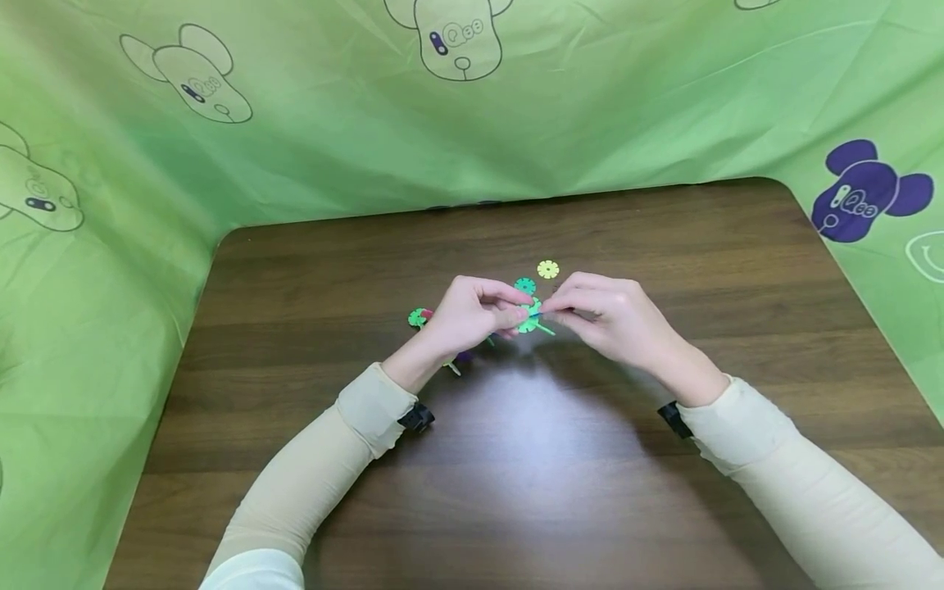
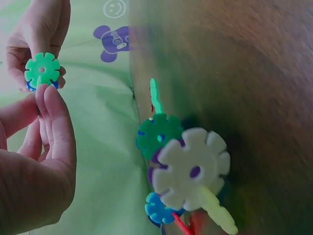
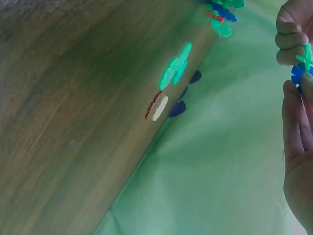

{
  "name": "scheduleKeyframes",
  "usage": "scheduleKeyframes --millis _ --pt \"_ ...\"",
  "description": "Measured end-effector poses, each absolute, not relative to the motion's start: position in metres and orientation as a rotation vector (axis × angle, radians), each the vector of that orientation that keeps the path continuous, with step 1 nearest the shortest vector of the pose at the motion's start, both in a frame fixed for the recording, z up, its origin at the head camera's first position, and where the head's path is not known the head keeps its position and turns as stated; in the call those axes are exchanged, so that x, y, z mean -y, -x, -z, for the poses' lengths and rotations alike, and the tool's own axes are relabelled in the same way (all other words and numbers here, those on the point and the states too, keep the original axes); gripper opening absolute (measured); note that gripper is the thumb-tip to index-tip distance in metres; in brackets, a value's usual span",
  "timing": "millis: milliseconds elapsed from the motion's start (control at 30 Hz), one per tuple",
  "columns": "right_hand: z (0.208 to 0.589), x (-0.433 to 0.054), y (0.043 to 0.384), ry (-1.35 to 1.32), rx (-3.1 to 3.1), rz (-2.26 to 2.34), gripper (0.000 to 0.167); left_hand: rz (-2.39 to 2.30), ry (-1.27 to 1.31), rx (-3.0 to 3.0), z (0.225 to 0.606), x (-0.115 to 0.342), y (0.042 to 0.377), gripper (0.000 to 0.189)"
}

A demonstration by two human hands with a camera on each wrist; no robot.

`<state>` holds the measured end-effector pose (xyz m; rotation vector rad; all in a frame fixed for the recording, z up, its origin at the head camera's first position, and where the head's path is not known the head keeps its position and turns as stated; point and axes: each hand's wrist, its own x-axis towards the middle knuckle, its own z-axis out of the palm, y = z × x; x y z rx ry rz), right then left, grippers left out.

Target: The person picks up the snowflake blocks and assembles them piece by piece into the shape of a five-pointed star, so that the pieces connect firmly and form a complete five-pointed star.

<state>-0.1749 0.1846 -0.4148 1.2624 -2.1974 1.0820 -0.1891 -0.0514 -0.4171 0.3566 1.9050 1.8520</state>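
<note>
Small notched plastic discs, the kind that slot together, are between my two hands. My left hand [image 1: 466, 315] pinches joined green discs [image 2: 34, 67] between thumb and fingers, one disc facing the left wrist camera and another standing crosswise to it. From the other side my right hand [image 1: 618, 319] pinches a blue disc [image 3: 297, 77] with thumb and forefinger. That blue disc sits right against the green ones, and fingertips cover part of it. Both hands are raised over the middle of the brown table [image 1: 560, 508], with their fingertips close together.
A cluster of joined discs, among them a whitish disc [image 2: 168, 181], a green disc [image 2: 155, 129] and a light blue disc [image 2: 155, 209], lies beneath my left wrist. Beyond my hands are a yellow disc [image 1: 542, 269] and a teal disc [image 1: 519, 286]. Green cloth [image 1: 627, 106] borders the table's far edge.
</note>
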Motion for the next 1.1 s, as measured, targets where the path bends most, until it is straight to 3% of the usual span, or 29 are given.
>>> scheduleKeyframes --millis 100,233,300,633,1100 --pt "0.414 -0.184 0.179 -1.284 2.252 -1.098 0.017 -1.847 -0.368 -1.925 0.419 0.055 0.190 0.020" --pt "0.414 -0.191 0.188 -1.214 2.476 -1.127 0.042 -1.852 -0.388 -1.963 0.421 0.061 0.190 0.021" --pt "0.416 -0.197 0.194 -1.129 2.616 -1.123 0.047 -1.856 -0.398 -1.980 0.421 0.064 0.190 0.020" --pt "0.432 -0.206 0.221 -0.899 3.106 -0.733 0.028 -1.871 -0.386 -2.007 0.425 0.072 0.191 0.017" --pt "0.443 -0.198 0.228 -0.794 3.242 -0.530 0.024 -1.877 -0.396 -1.988 0.425 0.074 0.190 0.022"
